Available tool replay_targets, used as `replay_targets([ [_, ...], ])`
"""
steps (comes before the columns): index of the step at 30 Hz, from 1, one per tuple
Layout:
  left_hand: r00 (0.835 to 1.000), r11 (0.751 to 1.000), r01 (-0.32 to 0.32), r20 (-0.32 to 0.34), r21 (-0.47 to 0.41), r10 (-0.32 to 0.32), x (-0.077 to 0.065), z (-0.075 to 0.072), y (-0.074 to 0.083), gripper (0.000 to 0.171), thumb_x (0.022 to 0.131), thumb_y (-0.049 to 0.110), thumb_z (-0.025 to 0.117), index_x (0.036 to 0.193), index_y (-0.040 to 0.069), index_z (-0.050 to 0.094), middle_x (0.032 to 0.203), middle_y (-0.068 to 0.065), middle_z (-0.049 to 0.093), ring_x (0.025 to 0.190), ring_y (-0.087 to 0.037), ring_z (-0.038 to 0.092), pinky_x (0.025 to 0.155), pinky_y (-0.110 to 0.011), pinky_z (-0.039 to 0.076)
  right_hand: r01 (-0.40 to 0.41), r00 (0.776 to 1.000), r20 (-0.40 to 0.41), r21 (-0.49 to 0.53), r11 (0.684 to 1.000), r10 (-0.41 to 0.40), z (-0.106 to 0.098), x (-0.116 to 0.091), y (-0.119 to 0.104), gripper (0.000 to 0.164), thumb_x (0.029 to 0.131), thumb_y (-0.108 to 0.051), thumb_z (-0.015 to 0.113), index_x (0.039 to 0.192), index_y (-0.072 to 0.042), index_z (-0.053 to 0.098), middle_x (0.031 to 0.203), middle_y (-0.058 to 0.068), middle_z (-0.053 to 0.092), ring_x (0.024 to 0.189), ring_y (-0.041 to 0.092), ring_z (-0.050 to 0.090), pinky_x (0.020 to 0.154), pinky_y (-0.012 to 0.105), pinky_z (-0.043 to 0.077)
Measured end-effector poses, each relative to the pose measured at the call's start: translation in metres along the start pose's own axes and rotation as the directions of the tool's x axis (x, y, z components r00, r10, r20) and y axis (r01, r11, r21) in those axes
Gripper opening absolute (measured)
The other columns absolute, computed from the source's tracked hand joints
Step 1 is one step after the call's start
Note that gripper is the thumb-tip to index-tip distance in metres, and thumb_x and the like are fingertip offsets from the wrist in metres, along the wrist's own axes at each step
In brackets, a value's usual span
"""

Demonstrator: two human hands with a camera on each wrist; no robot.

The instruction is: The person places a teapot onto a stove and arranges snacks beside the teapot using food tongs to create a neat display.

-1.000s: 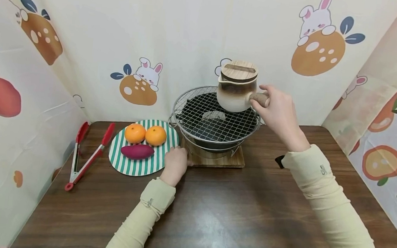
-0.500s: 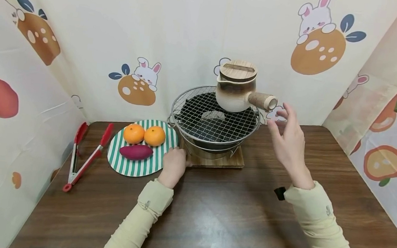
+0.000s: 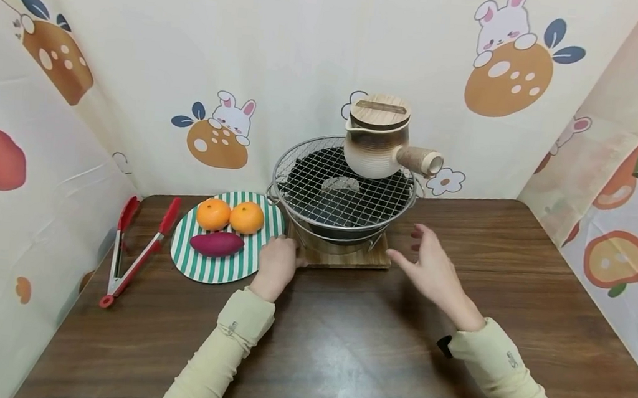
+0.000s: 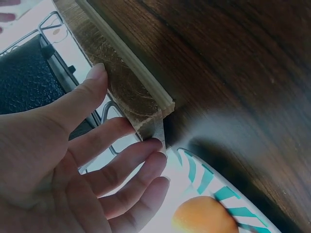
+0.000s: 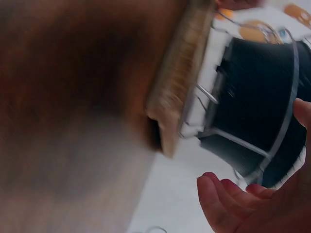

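A round grill (image 3: 341, 207) with a wire mesh top and a dark bowl stands on a square wooden board (image 3: 348, 261). On the mesh sits a lidded clay teapot (image 3: 376, 147), its twine-wrapped side handle pointing right. My left hand (image 3: 277, 261) holds the board's front left corner; in the left wrist view the thumb lies along the wooden board (image 4: 129, 87) and the fingertips bend round its corner. My right hand (image 3: 431, 270) is in the air right of the board, thumb and fingers spread, holding nothing. In the right wrist view its fingers (image 5: 214, 199) are close to the dark bowl (image 5: 262, 97).
Left of the board, a green-and-white striped plate (image 3: 179, 253) bears two oranges (image 3: 230, 216) and a purple sweet potato (image 3: 216, 244). Red-tipped tongs (image 3: 135, 253) lie spread at the far left. Printed curtains (image 3: 308, 48) hang behind and beside the wooden table (image 3: 328, 362).
My right hand has let go of the teapot's handle, pulled back and come down toward the board's right side. The teapot stays on the mesh. My left hand keeps its place at the board's corner.
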State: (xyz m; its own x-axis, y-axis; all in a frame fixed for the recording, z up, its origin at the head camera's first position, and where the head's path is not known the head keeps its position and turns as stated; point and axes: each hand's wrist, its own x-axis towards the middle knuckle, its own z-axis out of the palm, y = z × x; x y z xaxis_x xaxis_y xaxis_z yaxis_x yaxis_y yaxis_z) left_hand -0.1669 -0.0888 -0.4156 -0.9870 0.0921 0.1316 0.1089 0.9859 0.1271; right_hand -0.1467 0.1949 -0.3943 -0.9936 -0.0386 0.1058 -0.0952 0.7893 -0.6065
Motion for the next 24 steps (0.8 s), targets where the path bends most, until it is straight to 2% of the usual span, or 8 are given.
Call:
replay_targets([
  [4,1.000,0.999,0.003,0.004,-0.039,-0.003,0.000,0.002,-0.003,0.034,0.075,0.037,0.082,0.090,0.007,0.076,0.088,-0.015,0.072,0.084,-0.032,0.066,0.067,-0.043,0.057,0.014,0.999,0.042,-0.035,0.999,-0.012,0.016,0.001,0.000,0.084,0.091,-0.051,0.062,0.148,0.002,0.029,0.139,0.024,0.050,0.119,0.038,0.059,0.089,0.057,0.050],
  [13,1.000,0.994,-0.031,-0.004,-0.102,0.031,-0.003,0.001,-0.007,0.033,0.078,0.034,0.080,0.094,0.006,0.076,0.088,-0.016,0.071,0.082,-0.032,0.063,0.067,-0.044,0.055,0.045,0.999,0.013,-0.031,0.999,-0.044,0.034,0.006,0.003,0.081,0.090,-0.044,0.067,0.146,0.004,0.033,0.138,0.025,0.051,0.117,0.038,0.058,0.090,0.056,0.050],
  [16,0.999,0.991,-0.052,-0.008,-0.126,0.051,-0.003,0.004,-0.012,0.033,0.081,0.033,0.079,0.097,0.005,0.075,0.090,-0.016,0.070,0.082,-0.033,0.063,0.067,-0.044,0.054,0.067,0.998,0.009,-0.026,0.997,-0.066,0.041,0.008,0.004,0.084,0.088,-0.043,0.070,0.146,0.005,0.034,0.140,0.026,0.049,0.122,0.041,0.055,0.096,0.058,0.048],
  [20,0.992,0.979,-0.129,-0.012,-0.159,0.129,-0.006,0.006,-0.022,0.035,0.084,0.033,0.076,0.106,0.005,0.073,0.096,-0.017,0.071,0.084,-0.033,0.063,0.073,-0.045,0.053,0.100,0.995,0.007,-0.031,0.994,-0.100,0.050,0.009,0.005,0.087,0.082,-0.042,0.076,0.145,0.004,0.037,0.143,0.027,0.047,0.130,0.046,0.049,0.103,0.060,0.043],
  [24,0.976,0.957,-0.217,-0.027,-0.190,0.216,-0.012,0.003,-0.039,0.035,0.087,0.029,0.073,0.115,0.007,0.072,0.104,-0.014,0.073,0.092,-0.032,0.065,0.083,-0.044,0.054,0.113,0.993,0.020,-0.058,0.992,-0.112,0.055,0.011,0.004,0.088,0.079,-0.043,0.079,0.144,0.000,0.041,0.143,0.025,0.047,0.127,0.049,0.050,0.101,0.063,0.043],
])
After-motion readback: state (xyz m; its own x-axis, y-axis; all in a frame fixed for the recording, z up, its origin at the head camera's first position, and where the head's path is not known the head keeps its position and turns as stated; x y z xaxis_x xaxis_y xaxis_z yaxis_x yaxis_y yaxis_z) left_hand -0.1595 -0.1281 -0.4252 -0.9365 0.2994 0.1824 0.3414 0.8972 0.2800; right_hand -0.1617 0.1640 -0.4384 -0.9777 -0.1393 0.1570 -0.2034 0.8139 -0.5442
